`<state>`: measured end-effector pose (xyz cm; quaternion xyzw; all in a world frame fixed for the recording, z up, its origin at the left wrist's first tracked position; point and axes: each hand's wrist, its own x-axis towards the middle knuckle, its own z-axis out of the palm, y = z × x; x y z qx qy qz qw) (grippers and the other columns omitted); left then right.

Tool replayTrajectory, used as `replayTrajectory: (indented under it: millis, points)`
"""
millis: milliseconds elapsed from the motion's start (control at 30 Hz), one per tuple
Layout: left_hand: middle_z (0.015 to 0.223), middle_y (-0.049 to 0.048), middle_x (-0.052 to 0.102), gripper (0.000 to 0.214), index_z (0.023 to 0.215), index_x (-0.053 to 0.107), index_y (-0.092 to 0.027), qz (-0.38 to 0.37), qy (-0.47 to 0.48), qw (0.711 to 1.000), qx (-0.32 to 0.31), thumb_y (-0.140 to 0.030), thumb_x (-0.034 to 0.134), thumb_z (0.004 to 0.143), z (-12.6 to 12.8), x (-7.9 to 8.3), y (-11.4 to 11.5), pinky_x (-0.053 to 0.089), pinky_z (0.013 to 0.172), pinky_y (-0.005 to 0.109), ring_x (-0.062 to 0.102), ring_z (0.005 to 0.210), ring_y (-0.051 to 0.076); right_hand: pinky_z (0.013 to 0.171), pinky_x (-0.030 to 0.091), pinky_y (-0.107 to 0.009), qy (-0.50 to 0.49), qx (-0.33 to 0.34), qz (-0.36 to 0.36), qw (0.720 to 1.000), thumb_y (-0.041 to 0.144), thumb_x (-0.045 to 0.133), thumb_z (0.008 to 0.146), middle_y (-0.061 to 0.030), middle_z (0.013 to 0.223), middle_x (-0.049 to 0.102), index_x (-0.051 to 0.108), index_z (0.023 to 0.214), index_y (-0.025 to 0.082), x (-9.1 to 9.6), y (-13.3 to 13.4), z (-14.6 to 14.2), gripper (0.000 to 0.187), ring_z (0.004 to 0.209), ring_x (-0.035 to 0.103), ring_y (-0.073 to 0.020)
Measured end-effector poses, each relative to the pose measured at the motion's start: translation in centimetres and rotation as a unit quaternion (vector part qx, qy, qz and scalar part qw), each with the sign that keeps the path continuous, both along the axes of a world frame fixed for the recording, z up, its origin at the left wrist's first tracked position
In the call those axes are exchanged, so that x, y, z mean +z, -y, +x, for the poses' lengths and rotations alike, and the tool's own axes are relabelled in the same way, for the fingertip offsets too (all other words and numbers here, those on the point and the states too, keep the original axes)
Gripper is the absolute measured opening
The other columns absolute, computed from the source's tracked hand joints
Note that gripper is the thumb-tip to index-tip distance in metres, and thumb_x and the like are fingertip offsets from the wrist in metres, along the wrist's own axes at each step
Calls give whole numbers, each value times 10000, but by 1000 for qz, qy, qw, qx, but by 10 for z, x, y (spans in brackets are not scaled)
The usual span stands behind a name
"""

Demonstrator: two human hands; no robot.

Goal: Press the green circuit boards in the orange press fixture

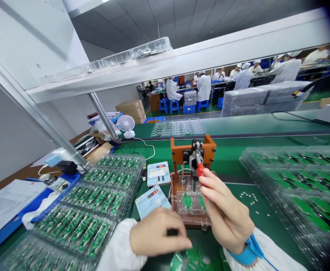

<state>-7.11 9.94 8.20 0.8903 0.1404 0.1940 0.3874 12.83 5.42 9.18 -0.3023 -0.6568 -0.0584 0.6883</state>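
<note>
Along the bench's left edge a clear tray (77, 218) of green boards lies stacked, with another tray (116, 169) behind it. Just right of these sit two small meters (155, 188), red digits lit. Near the front edge the left hand (158, 235) is curled, fingers together around a small dark part (172, 232), just before the jig (191, 188). At mid-bench that jig, brown and orange, holds green boards under a clear plate. The right hand (227, 214) is closed on the red lever (200, 170) of the jig's clamp. Toward the right edge more trays (297, 188) of boards lie stacked, white specks (249, 199) scattered between them and the jig.
</note>
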Motion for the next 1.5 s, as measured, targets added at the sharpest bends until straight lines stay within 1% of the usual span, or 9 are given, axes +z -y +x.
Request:
replayTrajectory:
  millis: [67, 133, 200, 267, 333, 500, 900, 1133, 1500]
  points:
    - [822, -1, 740, 257, 832, 713, -200, 37, -79, 989, 118, -384, 641, 996, -14, 13, -24, 555, 771, 274, 701, 773, 161, 1147, 564, -444, 1, 7, -3, 1000, -87, 592, 863, 11, 1386, 689, 645, 1400, 281, 2, 0, 0, 654, 1355, 614, -248]
    - [1103, 56, 739, 135, 1047, 723, -205, 126, -160, 950, 238, -262, 717, 925, -23, 12, -50, 555, 969, 395, 689, 1062, 251, 1143, 565, -440, 0, 13, -6, 1000, -91, 590, 863, 10, 1356, 705, 654, 1389, 284, 5, 1, 1, 649, 1345, 621, -244]
    - [1415, 157, 602, 475, 1278, 671, -181, 184, -251, 904, 293, -232, 809, 827, -27, 1, -74, 432, 1162, 540, 503, 1387, 374, 1131, 574, -447, 1, 14, -6, 1000, -93, 587, 862, 1, 1339, 711, 660, 1382, 281, 7, 1, 1, 645, 1337, 627, -250]
    - [1608, 205, 393, 748, 1452, 568, -174, 180, -320, 885, 287, -352, 859, 786, -29, -12, -92, 275, 1250, 617, 234, 1548, 442, 1120, 582, -459, 0, 15, -7, 1000, -93, 580, 861, -8, 1331, 713, 662, 1378, 280, 8, 2, 1, 643, 1331, 631, -258]
    - [1693, 197, 214, 962, 1561, 447, -200, 136, -358, 889, 250, -543, 855, 761, -30, -22, -103, 189, 1269, 643, 62, 1580, 452, 1115, 587, -469, -2, 18, -9, 1000, -94, 572, 859, -14, 1314, 719, 669, 1368, 279, 8, 2, 1, 639, 1324, 636, -263]
    - [1718, 183, 70, 1261, 1627, 317, -221, 70, -404, 896, 174, -719, 870, 608, -37, -34, -111, 141, 1255, 676, -29, 1571, 467, 1105, 593, -480, -3, 20, -5, 1000, -97, 558, 853, -30, 1287, 724, 667, 1369, 270, 9, 1, 0, 642, 1326, 633, -272]
    - [1722, 165, 11, 1340, 1647, 245, -211, 80, -453, 870, 175, -787, 835, 591, -28, -29, -107, 146, 1264, 648, -76, 1574, 445, 1147, 564, -452, -4, 13, 10, 1000, -103, 580, 845, -30, 1319, 707, 604, 1436, 285, 6, -1, -5, 708, 1382, 585, -237]
    - [1721, 156, -15, 1298, 1653, 219, -198, 71, -439, 875, 193, -595, 915, 633, -36, -22, -104, 136, 1290, 588, -65, 1579, 423, 1153, 549, -490, -6, -6, 8, 1000, -91, 595, 855, -58, 1306, 701, 592, 1438, 279, 1, -3, -9, 690, 1397, 569, -265]
    - [1724, 139, -16, 1338, 1659, 186, -183, 53, -486, 853, 185, -588, 915, 612, -41, -15, -104, 130, 1299, 545, -63, 1587, 405, 1139, 555, -489, 7, -4, 24, 1000, -100, 591, 864, -84, 1298, 685, 592, 1418, 217, -1, -5, -9, 638, 1397, 561, -272]
